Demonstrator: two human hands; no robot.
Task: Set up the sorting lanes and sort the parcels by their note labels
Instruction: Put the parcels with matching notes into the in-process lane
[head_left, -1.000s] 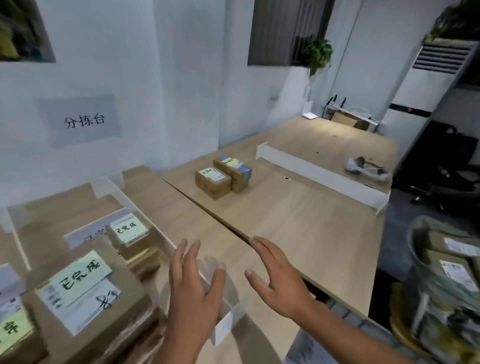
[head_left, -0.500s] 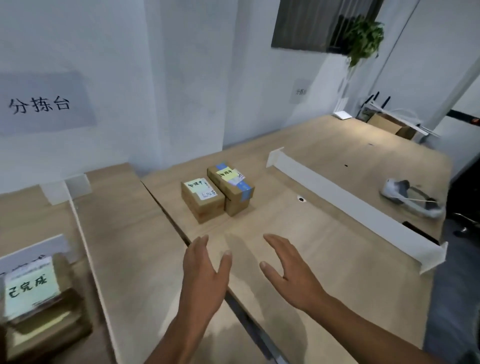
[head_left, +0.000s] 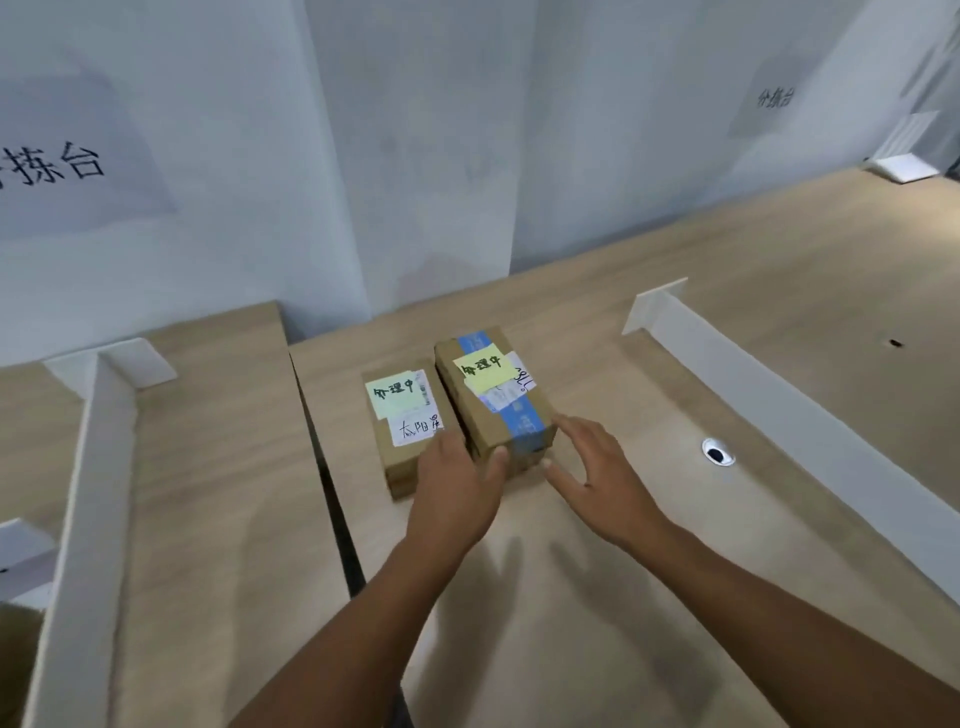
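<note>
Pale wall at the back, paper sign with handwritten characters upper left. Two light wood tables butt together with a dark gap between them. White divider strip runs along the left table; another white divider runs diagonally across the right table. Round cable hole sits between the hands and that right divider.

Two cardboard parcels lie side by side, touching, on the right table near its left edge. Left parcel: lower, green note on top, white label with handwriting below it. Right parcel: taller, yellow note, blue tape band across it.

Left hand is open, fingers spread, resting on the near end of both parcels, thumb against the taller parcel's near face. Not closed around anything. Right hand is open too, fingers spread, at the near right corner of the taller parcel; fingertips by the box, real contact can't be told. Both forearms bare, coming in from the bottom edge.
</note>
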